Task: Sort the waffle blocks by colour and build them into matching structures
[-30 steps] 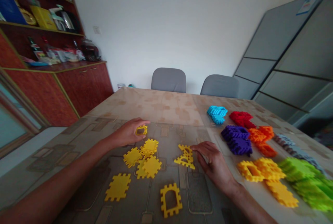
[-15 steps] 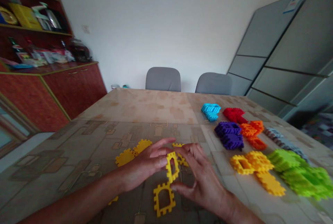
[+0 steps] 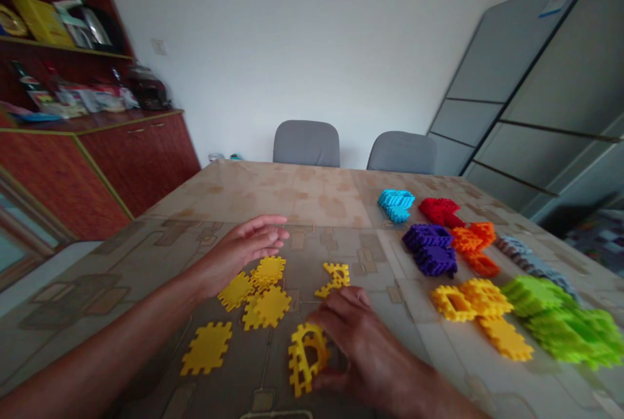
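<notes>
My left hand (image 3: 246, 245) hovers beyond a cluster of yellow interlocking tiles (image 3: 272, 306), fingers stretched out and holding nothing. My right hand (image 3: 358, 331) pinches a yellow frame tile (image 3: 298, 362) between thumb and fingers at the near middle of the table. It has a large opening and toothed edges, and a second yellow frame seems to overlap it; whether the two are joined I cannot tell. A lone solid yellow tile (image 3: 207, 349) lies flat to the left. Just past my right hand are smaller yellow openwork pieces (image 3: 336, 274), partly hidden by it.
To the right, tiles sit in colour piles: light blue (image 3: 396, 204), red (image 3: 440, 211), purple (image 3: 431, 250), orange (image 3: 472, 243), grey (image 3: 536, 266), amber (image 3: 480, 302) and lime green (image 3: 560, 321). Two grey chairs (image 3: 306, 143) stand behind the patterned table (image 3: 292, 191).
My left hand has moved away to the upper left and released its touch on the yellow frame. My right hand has lowered its frame onto the other one, and the yellow tiles are uncovered.
</notes>
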A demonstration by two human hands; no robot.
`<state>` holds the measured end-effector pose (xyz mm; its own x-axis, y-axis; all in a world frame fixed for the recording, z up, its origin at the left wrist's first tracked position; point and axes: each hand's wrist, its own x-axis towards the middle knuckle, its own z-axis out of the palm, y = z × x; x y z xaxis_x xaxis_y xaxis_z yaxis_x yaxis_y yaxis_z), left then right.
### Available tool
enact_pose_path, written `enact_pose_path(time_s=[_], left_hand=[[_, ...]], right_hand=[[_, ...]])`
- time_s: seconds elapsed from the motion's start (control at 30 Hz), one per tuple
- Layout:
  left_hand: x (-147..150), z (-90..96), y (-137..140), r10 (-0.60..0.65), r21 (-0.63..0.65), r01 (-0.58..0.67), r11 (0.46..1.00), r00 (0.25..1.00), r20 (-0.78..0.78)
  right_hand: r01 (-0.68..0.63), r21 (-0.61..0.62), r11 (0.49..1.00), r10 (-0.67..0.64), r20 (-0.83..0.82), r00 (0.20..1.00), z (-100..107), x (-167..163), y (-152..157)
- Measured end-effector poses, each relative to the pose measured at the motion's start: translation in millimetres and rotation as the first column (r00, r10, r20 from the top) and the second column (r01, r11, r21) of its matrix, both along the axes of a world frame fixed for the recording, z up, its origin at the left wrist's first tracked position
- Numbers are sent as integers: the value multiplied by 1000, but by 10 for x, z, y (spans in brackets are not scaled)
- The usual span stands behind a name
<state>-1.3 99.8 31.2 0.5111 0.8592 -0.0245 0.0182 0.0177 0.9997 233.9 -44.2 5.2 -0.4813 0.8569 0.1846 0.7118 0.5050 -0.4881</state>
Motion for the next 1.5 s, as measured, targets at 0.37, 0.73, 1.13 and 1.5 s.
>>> enact_pose_path(time_s=[0.37,0.73,1.13,1.5], left_hand=[[49,-69,-43,-163,35,169,985,977,-135],[31,-73,-31,-188,42,204,978,951,-244],[40,-113,-44,-204,-21,206,978,941,-269],[37,-214,-28,-258,-17,263,965,929,-265]], right_hand=[[-33,-69,997,41,124,991,5,-76,-31],[-78,-42,996,84,179,980,-51,-75,-18],[-135,-39,990,140,271,952,-17,-26,-16],[165,87,983,-182,268,946,599,1266,80]])
